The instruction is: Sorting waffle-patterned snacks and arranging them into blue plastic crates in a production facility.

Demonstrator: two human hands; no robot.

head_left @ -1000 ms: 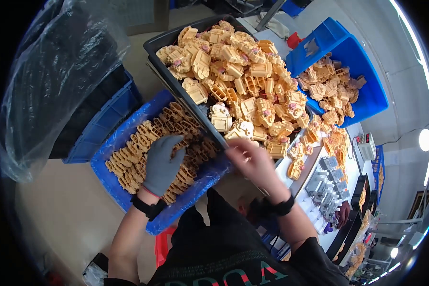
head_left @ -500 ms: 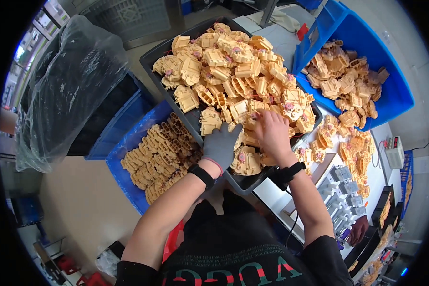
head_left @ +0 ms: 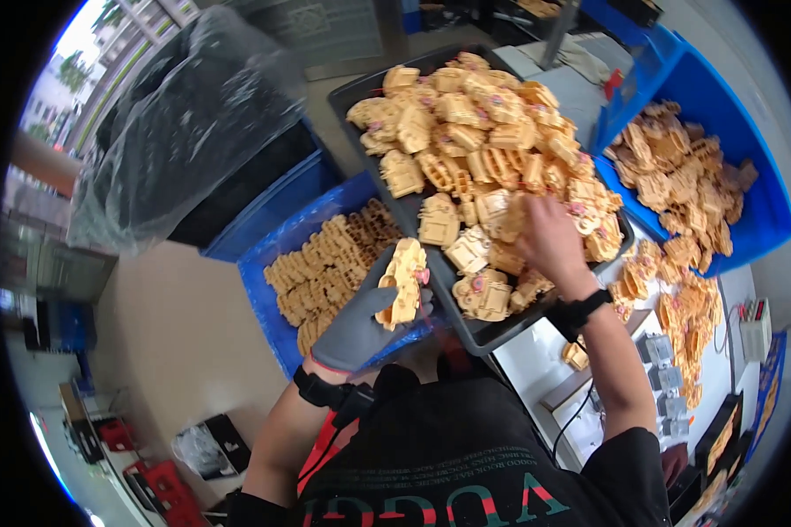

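Observation:
My left hand [head_left: 351, 323], in a grey glove, is closed around a tan moulded plastic part [head_left: 404, 283] with a small pink piece on its side. It holds the part just left of a black tray [head_left: 466, 336], above a blue crate. My bare right hand [head_left: 551, 237] reaches down into the heap of similar tan plastic parts [head_left: 501, 110] in that tray. Its fingertips are hidden among the parts and somewhat blurred, so what they grip does not show. Several parts in the heap carry pink pieces and thin red wires.
Rows of tan parts fill the lined blue crate [head_left: 257, 285] at the left. A blue bin [head_left: 769, 189] of parts lies tilted at the right. Loose parts and a metal fixture [head_left: 668, 378] sit on the white table [head_left: 536, 364]. Clear plastic sheeting [head_left: 185, 123] covers stacked crates.
My left hand has left the heap and moved down and left, now holding a tan plastic part. My right hand stays in the heap. The whole view has shifted to the right.

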